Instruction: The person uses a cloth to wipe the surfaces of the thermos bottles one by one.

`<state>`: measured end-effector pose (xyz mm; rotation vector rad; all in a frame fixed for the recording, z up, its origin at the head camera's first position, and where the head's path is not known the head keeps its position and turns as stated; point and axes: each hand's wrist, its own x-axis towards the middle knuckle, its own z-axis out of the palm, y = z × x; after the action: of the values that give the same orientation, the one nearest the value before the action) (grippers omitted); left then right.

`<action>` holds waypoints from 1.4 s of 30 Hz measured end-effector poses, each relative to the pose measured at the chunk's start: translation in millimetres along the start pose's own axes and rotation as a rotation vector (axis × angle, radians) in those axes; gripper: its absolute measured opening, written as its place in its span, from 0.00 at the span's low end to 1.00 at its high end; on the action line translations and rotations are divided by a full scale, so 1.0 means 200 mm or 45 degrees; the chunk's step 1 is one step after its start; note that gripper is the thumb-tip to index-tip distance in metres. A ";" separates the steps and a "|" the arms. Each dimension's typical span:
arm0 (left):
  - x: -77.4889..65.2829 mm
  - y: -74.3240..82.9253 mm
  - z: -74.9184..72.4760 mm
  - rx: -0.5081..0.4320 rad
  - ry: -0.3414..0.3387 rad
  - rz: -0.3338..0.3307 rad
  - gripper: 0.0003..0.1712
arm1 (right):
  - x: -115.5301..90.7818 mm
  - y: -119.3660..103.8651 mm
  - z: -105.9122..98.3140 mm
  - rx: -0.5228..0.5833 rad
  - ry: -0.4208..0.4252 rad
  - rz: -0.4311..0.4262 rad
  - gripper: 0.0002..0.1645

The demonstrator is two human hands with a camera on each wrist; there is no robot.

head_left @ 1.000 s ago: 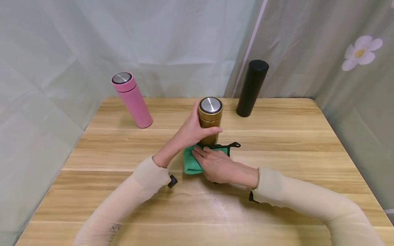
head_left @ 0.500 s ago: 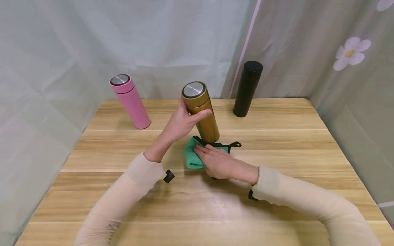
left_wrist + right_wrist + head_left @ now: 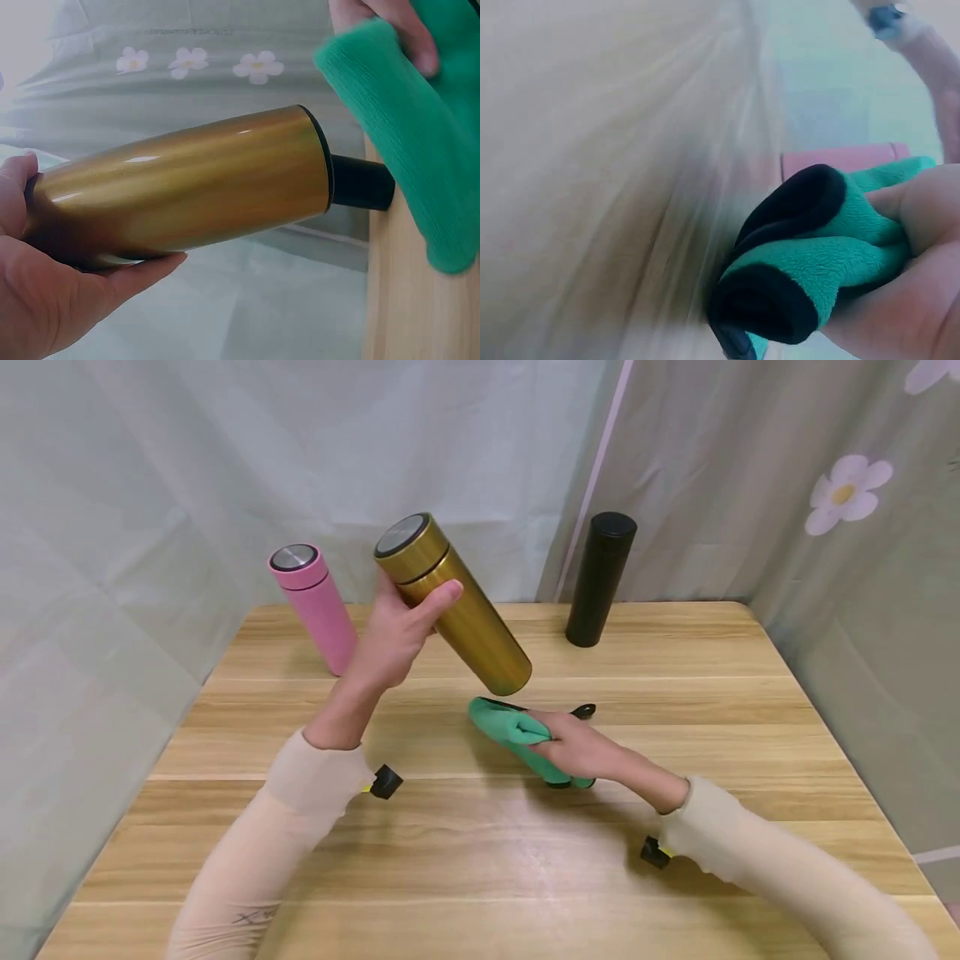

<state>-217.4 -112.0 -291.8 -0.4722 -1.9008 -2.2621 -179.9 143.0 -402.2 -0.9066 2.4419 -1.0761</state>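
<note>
A gold thermos bottle (image 3: 480, 631) with a silver-topped lid hangs tilted above the table, its lid end up and to the left. My left hand (image 3: 393, 631) grips it just below the lid, thumb across the front. In the left wrist view the bottle's dark-rimmed base (image 3: 319, 161) points toward the cloth. My right hand (image 3: 577, 743) pinches a folded green cloth (image 3: 517, 732) with black edging, low over the table and below the bottle's base. The right wrist view shows the bunched cloth (image 3: 817, 262) between thumb and fingers.
A pink thermos (image 3: 322, 618) stands at the back left, partly behind the left hand. At the back right stands a black thermos (image 3: 600, 581). Curtains (image 3: 480, 460) rise behind the wooden table (image 3: 450, 877).
My left hand has raised the gold thermos off the table, moved it up and left and tilted it. My right hand, earlier flat on the cloth, has picked the cloth up.
</note>
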 end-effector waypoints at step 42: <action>-0.18 -0.10 0.03 -0.417 0.338 -0.008 0.21 | -0.29 -0.29 0.21 1.479 0.663 -0.160 0.20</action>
<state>-188.4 -106.3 -322.0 -0.1878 -1.4179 -2.5039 -90.4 128.9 -384.2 -0.3789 1.5103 -2.5624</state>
